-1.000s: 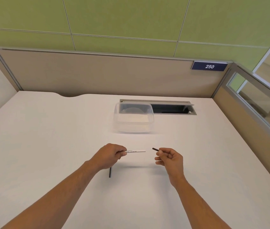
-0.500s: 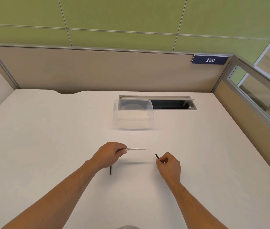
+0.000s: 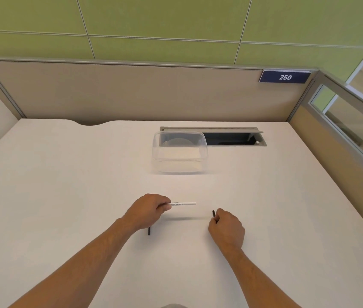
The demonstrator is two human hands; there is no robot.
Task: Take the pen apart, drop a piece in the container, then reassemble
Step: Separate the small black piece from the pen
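Observation:
My left hand (image 3: 148, 211) pinches a white pen barrel (image 3: 183, 203) by its left end; the barrel points right, a little above the white desk (image 3: 65, 196). My right hand (image 3: 226, 227) is low at the desk surface, fingers closed on a small black pen piece (image 3: 213, 214) whose tip sticks up past the thumb. A thin black piece (image 3: 149, 231) lies on the desk partly hidden under my left wrist. The clear plastic container (image 3: 180, 154) stands farther back, open and apparently holding nothing.
A cable slot (image 3: 233, 138) with a raised metal flap is cut into the desk right behind the container. Beige partition walls (image 3: 131, 94) close the back and right sides. A blue "250" plate (image 3: 285, 77) hangs on the back partition.
My right hand has dropped from mid-air down to the desk and drifted away from the barrel, still holding the black piece. The left hand and barrel have barely moved.

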